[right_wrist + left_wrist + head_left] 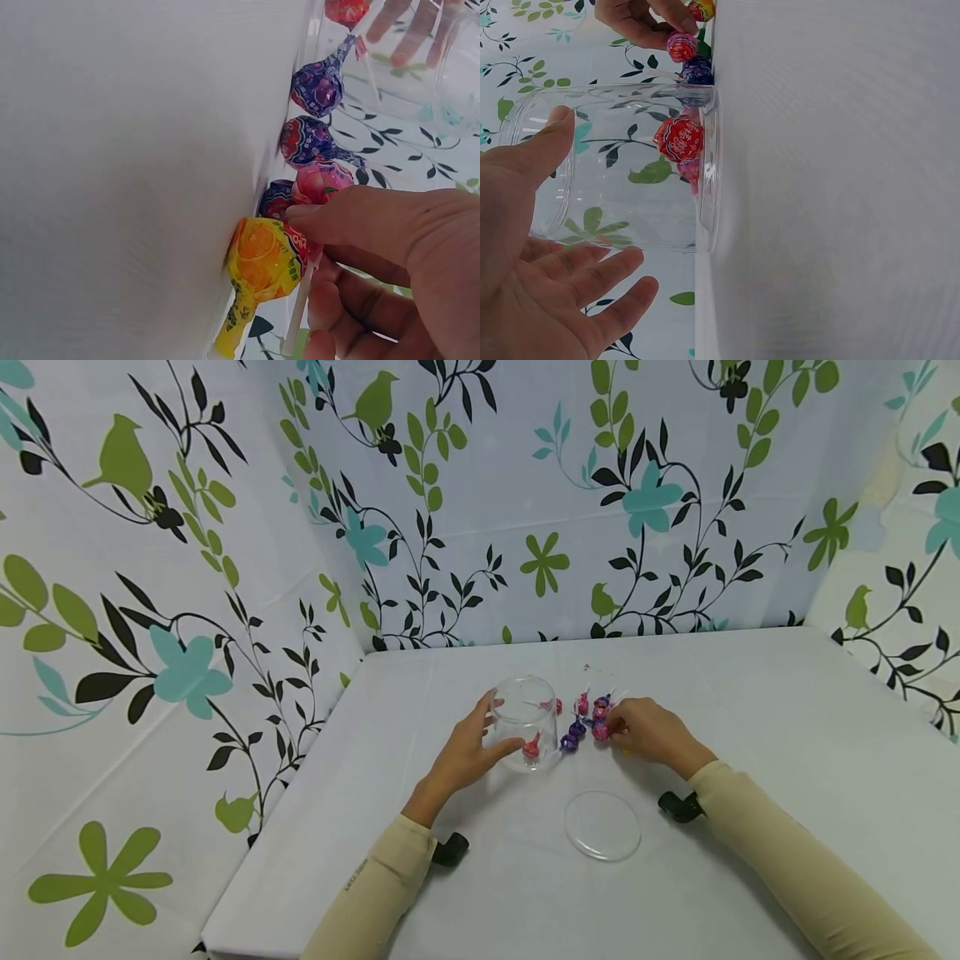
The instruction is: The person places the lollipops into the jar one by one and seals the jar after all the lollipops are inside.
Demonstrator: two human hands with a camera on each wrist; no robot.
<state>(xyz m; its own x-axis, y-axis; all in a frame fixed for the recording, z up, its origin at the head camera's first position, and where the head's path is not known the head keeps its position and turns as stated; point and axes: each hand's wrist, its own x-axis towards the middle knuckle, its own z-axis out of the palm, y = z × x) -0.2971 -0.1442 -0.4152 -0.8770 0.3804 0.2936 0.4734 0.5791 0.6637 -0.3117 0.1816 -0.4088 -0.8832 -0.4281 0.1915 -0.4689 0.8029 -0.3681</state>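
Observation:
My left hand holds a clear jar upright on the table, thumb on the near side and fingers around the far left. One red-wrapped lollipop lies inside at the bottom. Just right of the jar, my right hand pinches a pink-wrapped lollipop between thumb and fingers, its white stick pointing down past the fingers. Close by the right fingertips are a yellow lollipop and purple lollipops. More pink and red ones lie behind in the pile.
A clear round lid lies flat on the white table in front of the jar. Behind and at the sides hang patterned curtains. A black wrist camera sits under each sleeve.

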